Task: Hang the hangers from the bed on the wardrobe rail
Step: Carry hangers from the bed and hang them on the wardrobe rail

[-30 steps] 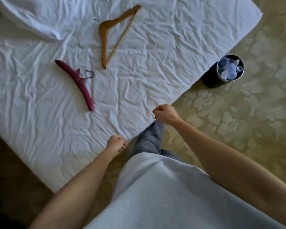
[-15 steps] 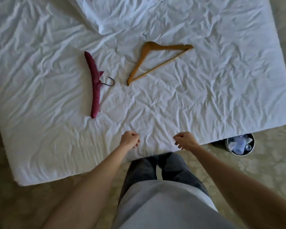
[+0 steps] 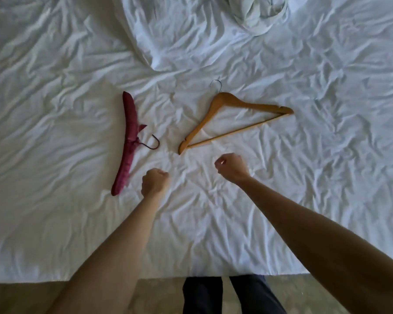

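Observation:
Two hangers lie on the white bed sheet (image 3: 55, 223). A padded dark red hanger (image 3: 128, 141) with a dark hook lies left of centre. A wooden hanger (image 3: 227, 118) with a metal hook lies to its right. My left hand (image 3: 155, 181) hovers over the sheet just right of the red hanger's near end, fingers curled, holding nothing. My right hand (image 3: 232, 167) is below the wooden hanger, fingers curled and empty. Neither hand touches a hanger. The wardrobe rail is out of view.
A crumpled white duvet (image 3: 191, 30) and a pale bundled cloth (image 3: 256, 14) lie at the far side of the bed. The bed's near edge runs along the bottom, with patterned carpet (image 3: 21, 298) and my dark trouser legs (image 3: 232, 295) below it.
I have stepped up to the bed and both arms have reached forward over the sheet toward the hangers. The bin on the floor has left the view.

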Tool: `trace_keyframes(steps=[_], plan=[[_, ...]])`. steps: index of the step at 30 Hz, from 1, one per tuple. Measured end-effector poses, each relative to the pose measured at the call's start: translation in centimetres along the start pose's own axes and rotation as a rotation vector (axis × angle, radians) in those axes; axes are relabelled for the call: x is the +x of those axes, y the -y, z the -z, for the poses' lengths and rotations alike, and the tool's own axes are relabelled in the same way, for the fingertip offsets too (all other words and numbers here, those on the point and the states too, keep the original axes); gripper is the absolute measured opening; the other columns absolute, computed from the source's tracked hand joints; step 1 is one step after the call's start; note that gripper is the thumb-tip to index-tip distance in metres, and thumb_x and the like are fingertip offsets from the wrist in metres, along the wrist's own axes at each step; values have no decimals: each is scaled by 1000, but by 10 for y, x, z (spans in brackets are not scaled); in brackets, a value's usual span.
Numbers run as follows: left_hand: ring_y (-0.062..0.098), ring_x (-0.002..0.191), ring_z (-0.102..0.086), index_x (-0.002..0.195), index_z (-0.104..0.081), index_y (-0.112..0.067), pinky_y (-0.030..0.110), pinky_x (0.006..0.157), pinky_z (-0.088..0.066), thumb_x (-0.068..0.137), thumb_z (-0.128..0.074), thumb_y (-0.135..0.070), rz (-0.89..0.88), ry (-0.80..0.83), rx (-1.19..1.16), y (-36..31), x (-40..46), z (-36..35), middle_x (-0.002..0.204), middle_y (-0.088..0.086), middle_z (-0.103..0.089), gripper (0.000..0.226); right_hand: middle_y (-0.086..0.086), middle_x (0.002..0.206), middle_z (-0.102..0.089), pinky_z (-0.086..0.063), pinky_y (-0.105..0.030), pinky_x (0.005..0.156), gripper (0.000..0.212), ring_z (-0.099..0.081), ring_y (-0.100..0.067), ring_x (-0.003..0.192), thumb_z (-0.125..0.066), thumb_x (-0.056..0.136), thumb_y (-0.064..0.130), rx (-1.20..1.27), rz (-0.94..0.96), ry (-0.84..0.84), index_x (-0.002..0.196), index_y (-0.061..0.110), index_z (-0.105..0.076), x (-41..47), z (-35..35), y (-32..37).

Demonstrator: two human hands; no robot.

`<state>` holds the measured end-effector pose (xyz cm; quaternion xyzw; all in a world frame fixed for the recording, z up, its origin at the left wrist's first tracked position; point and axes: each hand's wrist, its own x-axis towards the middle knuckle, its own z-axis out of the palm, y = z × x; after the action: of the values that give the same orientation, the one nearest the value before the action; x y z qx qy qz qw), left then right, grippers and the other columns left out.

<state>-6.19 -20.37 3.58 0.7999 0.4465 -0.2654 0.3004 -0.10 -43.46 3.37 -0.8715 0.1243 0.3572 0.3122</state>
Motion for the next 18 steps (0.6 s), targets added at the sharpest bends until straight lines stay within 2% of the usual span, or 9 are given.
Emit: trace_keyframes(steps=[2, 4, 7, 9, 12, 15, 18], plan=[[37, 104, -68, 110, -73, -8, 40, 84, -54, 85, -59, -27, -10, -111, 49, -12, 32, 18, 112, 18, -72, 34, -7, 93, -74, -56, -33, 75, 23, -70, -27, 88, -58, 84, 30, -14, 12, -79, 93, 18, -76, 32, 2, 33], [40, 110, -64, 120, -63, -4, 44, 87, -51, 87, -65, -28, -23, -245, 99, -20, 59, 32, 125, 18, -64, 41, -7, 94, -70, -48, -30, 69, 27, -66, -29, 87, -58, 88, 33, -44, -18, -147, 95, 14, -75, 65, 3, 60], [46, 109, -61, 130, -45, -4, 51, 90, -48, 86, -70, -24, 30, -353, 180, -16, 92, 44, 135, 18, -46, 54, -10, 106, -70, -44, -32, 72, 41, -66, -34, 101, -58, 91, 47, -94, -66, -227, 105, 11, -71, 108, -3, 81], [47, 108, -62, 131, -42, -5, 51, 89, -48, 87, -70, -25, 40, -349, 234, -5, 117, 44, 135, 18, -45, 56, -10, 116, -63, -42, -36, 75, 40, -62, -34, 108, -57, 92, 40, -69, -65, -351, 117, 9, -61, 132, -5, 85], [47, 104, -63, 124, -47, -4, 51, 83, -49, 87, -69, -32, -33, -363, 276, 10, 143, 36, 128, 19, -50, 51, -13, 131, -48, -40, -43, 94, 41, -48, -34, 122, -55, 88, 20, -152, 34, -593, 127, 8, -50, 164, 12, 74], [47, 94, -65, 116, -48, -3, 49, 71, -48, 88, -69, -34, -152, -417, 320, 15, 149, 24, 120, 20, -52, 46, -14, 136, -46, -36, -48, 100, 52, -44, -35, 125, -60, 88, 24, -406, 89, -623, 136, 9, -47, 195, 38, 44], [47, 93, -67, 115, -50, -2, 50, 68, -48, 91, -68, -34, -189, -440, 316, 20, 153, 20, 117, 21, -57, 44, -20, 129, -52, -39, -51, 98, 50, -48, -38, 119, -61, 89, 32, -515, 136, -633, 129, 3, -52, 211, 45, 24]])
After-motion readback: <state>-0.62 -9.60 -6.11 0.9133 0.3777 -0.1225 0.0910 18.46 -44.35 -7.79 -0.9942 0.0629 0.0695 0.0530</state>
